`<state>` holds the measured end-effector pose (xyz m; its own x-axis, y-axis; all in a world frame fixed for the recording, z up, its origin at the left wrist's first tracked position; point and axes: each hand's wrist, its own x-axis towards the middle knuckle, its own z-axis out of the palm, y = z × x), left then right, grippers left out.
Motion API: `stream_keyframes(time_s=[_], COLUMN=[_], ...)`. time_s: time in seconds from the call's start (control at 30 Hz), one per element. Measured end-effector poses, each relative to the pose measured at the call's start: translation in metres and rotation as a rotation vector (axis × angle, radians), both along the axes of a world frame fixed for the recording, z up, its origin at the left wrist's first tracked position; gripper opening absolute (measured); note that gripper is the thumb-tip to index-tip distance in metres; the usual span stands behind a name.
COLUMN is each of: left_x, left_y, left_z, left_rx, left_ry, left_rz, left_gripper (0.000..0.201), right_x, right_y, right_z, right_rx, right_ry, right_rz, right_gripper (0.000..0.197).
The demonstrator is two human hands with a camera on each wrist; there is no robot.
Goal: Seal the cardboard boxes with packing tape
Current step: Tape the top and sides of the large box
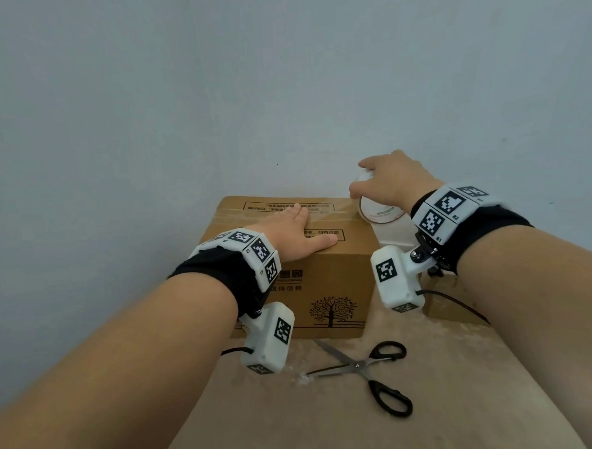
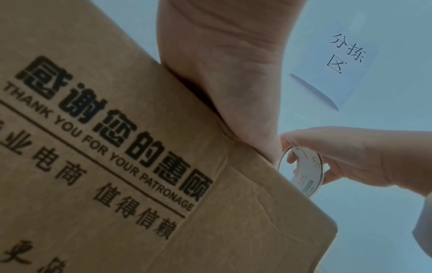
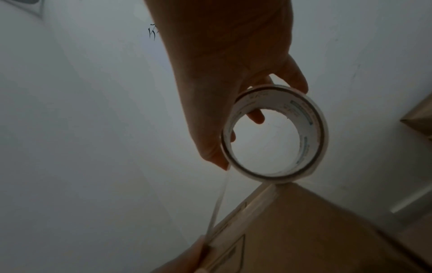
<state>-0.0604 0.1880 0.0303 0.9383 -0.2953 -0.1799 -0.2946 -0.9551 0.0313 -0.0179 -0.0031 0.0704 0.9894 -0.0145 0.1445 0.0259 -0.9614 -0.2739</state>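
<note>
Head view: scissors lie open before the cardboard box.

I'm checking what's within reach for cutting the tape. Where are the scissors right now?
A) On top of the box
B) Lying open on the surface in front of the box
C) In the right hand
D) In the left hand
B: the scissors lie open in front of the box, while the left hand presses the box top and the right hand grips the tape roll.
</note>
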Motion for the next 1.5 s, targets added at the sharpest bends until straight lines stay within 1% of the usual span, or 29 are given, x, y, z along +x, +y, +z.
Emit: stream_keyframes(time_s=[0.07, 0.17, 0.23, 0.3, 0.37, 0.47, 0.53, 0.63, 0.7, 0.77, 0.87, 0.93, 1.0, 1.07, 1.1, 1.13, 1.17, 1.27, 1.3, 1.4, 1.5], left_x=[0.0, -0.001, -0.001, 0.001, 0.005, 0.01, 0.01, 0.009, 0.009, 0.01, 0.008, 0.005, 0.004, 0.007, 0.008, 0.008, 0.008, 0.009, 0.009, 0.007, 0.002], left_y=[0.002, 0.002, 0.001, -0.002, -0.007, -0.026, -0.044, -0.063, -0.062, -0.057, -0.055, -0.054, -0.057, -0.065, -0.071, -0.077, -0.08, -0.072, -0.064, -0.043, -0.033], left_z=[0.0, -0.001, 0.0, 0.002, 0.004, 0.01, 0.009, -0.003, -0.007, -0.007, -0.006, -0.008, -0.009, -0.007, -0.005, -0.002, 0.0, 0.007, 0.01, 0.016, 0.017], left_rx=[-0.005, -0.01, -0.003, -0.006, 0.012, 0.113, 0.14, 0.056, 0.003, -0.008, -0.004, -0.002, 0.014, 0.057, 0.09, 0.121, 0.136, 0.079, 0.049, -0.005, -0.022], left_ry=[-0.01, -0.006, 0.004, 0.016, 0.03, 0.049, 0.038, -0.001, -0.011, -0.019, -0.03, -0.021, -0.015, 0.005, 0.017, 0.024, 0.025, 0.014, 0.019, 0.045, 0.039], left_rz=[0.002, 0.009, 0.016, 0.028, 0.053, 0.093, 0.08, -0.038, -0.06, -0.073, -0.097, -0.108, -0.096, -0.039, -0.004, 0.021, 0.026, -0.052, -0.087, -0.129, -0.136], left_gripper=[0.093, 0.092, 0.091, 0.09, 0.092, 0.094, 0.097, 0.103, 0.103, 0.101, 0.1, 0.107, 0.12, 0.13, 0.132, 0.13, 0.123, 0.094, 0.087, 0.08, 0.076], right_x=[0.0, -0.003, -0.004, -0.005, -0.004, -0.001, 0.0, 0.002, 0.003, 0.004, 0.005, 0.004, 0.002, -0.001, -0.002, -0.003, -0.004, -0.014, -0.02, -0.042, -0.063], right_y=[0.001, -0.001, -0.005, -0.01, -0.016, -0.02, -0.02, -0.022, -0.027, -0.034, -0.048, -0.055, -0.054, -0.048, -0.046, -0.045, -0.045, -0.056, -0.059, -0.057, -0.039], right_z=[0.002, 0.002, -0.002, -0.009, -0.013, -0.015, -0.014, -0.014, -0.016, -0.021, -0.044, -0.065, -0.082, -0.087, -0.087, -0.085, -0.082, -0.065, -0.058, -0.038, -0.038], right_rx=[-0.084, -0.297, -0.335, -0.279, -0.163, 0.003, 0.046, 0.072, 0.103, 0.161, 0.217, 0.217, 0.291, 0.335, 0.339, 0.338, 0.345, 0.469, 0.515, 0.6, 0.675], right_ry=[-0.032, -0.155, -0.141, -0.063, -0.016, -0.034, -0.042, -0.068, -0.063, -0.017, 0.041, 0.055, 0.051, 0.045, 0.041, 0.032, 0.017, -0.042, -0.04, 0.056, 0.186], right_rz=[-0.01, -0.011, 0.004, 0.006, 0.014, 0.062, 0.108, 0.139, 0.152, 0.166, 0.173, 0.161, 0.169, 0.186, 0.188, 0.182, 0.163, 0.11, 0.11, 0.136, 0.092], right_gripper=[0.062, 0.044, 0.037, 0.033, 0.03, 0.026, 0.027, 0.028, 0.027, 0.026, 0.028, 0.034, 0.039, 0.038, 0.037, 0.034, 0.031, 0.021, 0.021, 0.025, 0.033])
